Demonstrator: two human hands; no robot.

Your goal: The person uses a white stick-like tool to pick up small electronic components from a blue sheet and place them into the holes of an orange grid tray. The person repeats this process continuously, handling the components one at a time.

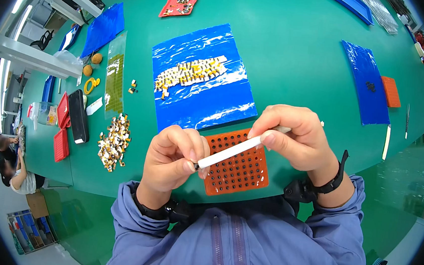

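Note:
My right hand (294,140) pinches a slim white stick (230,153) that slants down to the left. At the stick's lower end, the thumb and fingers of my left hand (175,155) are closed on a small black piece (197,166), touching the tip. Beneath both hands lies an orange-red tray (237,189) with rows of small round black pieces. Just beyond it is a shiny blue sheet (203,112), bearing closely set rows of small white and yellow parts (194,74).
To the left sit a loose heap of similar parts (114,143), a black case (78,116), red trays (61,144) and yellow-handled scissors (91,85). On the right are another blue sheet (365,85), an orange block (391,92) and tweezers (407,122). A red tray (168,10) stands farther back.

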